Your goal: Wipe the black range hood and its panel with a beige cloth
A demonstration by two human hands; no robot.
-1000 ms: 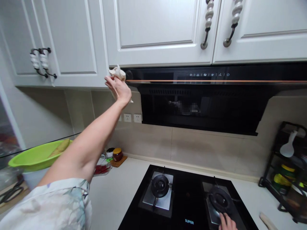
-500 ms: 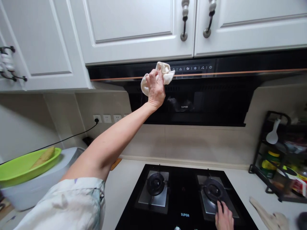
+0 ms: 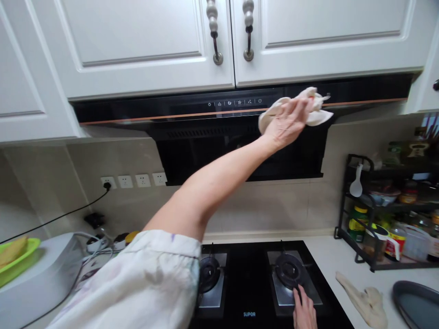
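Note:
My left hand (image 3: 288,121) is closed around a bunched cream cloth (image 3: 317,116) and presses it to the front strip of the black range hood (image 3: 192,103), right of the touch icons. Part of the cloth trails out behind the wrist, and the arm crosses in front of the hood's lower panel. Low in the view, my right hand (image 3: 304,313) rests its outstretched fingertips at the front of the right burner (image 3: 290,270) on the black gas hob (image 3: 254,283). Nothing shows in those fingers.
White cabinets (image 3: 144,68) with hanging handles sit above the hood. On the right counter stand a black spice rack (image 3: 346,205), a crumpled beige cloth (image 3: 366,304) and a dark pan (image 3: 418,304). At left are a green basin (image 3: 20,265), a white appliance (image 3: 44,278) and cords.
My left hand has slid the cloth rightward along the hood strip, past the icons. The view has turned right, showing more of the rack and the pan. My right hand stays at the right burner.

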